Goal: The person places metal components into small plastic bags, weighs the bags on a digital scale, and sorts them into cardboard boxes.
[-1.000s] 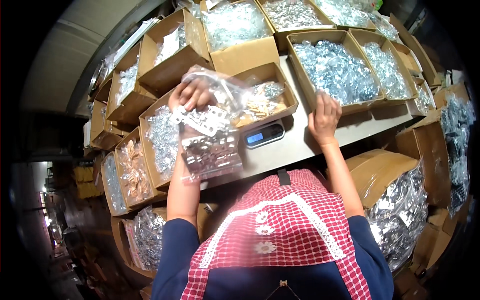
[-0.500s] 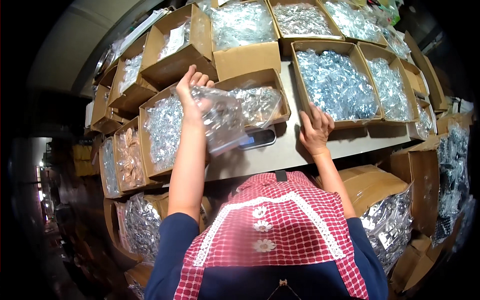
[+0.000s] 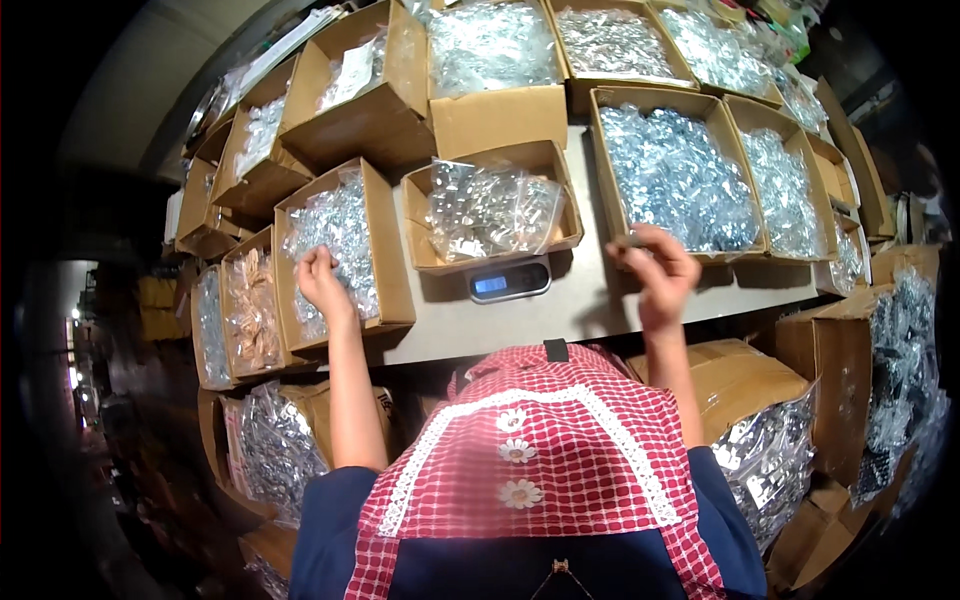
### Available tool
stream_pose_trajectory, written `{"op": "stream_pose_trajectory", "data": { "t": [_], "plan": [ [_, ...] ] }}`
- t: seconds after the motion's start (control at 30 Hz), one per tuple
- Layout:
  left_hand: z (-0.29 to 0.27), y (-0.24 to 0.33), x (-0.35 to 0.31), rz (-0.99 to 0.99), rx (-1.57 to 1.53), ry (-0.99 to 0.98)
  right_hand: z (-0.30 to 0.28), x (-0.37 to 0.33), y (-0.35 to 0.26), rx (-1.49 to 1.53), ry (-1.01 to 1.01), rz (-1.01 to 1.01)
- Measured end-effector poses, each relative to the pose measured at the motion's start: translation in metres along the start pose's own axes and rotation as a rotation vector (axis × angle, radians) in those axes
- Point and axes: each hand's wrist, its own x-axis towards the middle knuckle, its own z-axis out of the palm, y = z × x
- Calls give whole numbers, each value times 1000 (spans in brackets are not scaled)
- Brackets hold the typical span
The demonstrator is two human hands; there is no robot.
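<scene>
My left hand [image 3: 322, 285] is over the near-left cardboard box [image 3: 392, 290], its curled fingers at the clear bags of small silvery parts [image 3: 340, 235]. Whatever those fingers may hold is hidden. At the front of the box of bluish metal parts [image 3: 680, 180], my right hand [image 3: 662, 278] is raised, thumb and fingers pinched around a small dark piece [image 3: 628, 241], too blurred to name. Between my hands, a cardboard box [image 3: 450, 263] rests on a digital scale [image 3: 510, 281] with a lit display. Clear bags of metal parts [image 3: 490, 210] fill that box.
More open boxes of bagged parts [image 3: 495, 50] line the back of the pale table [image 3: 590, 310]. At far left stands a box of copper-coloured pieces [image 3: 255, 300]. Below the table's front edge are bulging bags of parts [image 3: 275, 445] and a cardboard carton [image 3: 830, 370].
The clear bag left my left hand and lies in the box on the scale. That hand moved left to the silvery-parts box. My right hand came off the bluish-parts box's edge, fingers pinched.
</scene>
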Motion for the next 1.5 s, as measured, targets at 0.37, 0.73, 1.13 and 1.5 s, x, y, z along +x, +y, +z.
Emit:
{"op": "stream_pose_trajectory", "data": {
  "t": [0.37,0.73,1.13,1.5],
  "plan": [
    [-27,-22,-10,-190,-61,72,55,-9,-183,455,-930,-916],
    [-26,-18,-10,-236,-77,126,71,-7,-195,589,-1030,-824],
    [-25,-17,-10,-245,-106,142,69,-18,-206,687,-1094,-693],
    [-27,-18,-10,-241,-111,164,74,-31,-205,812,-1025,-717]
  ]
}}
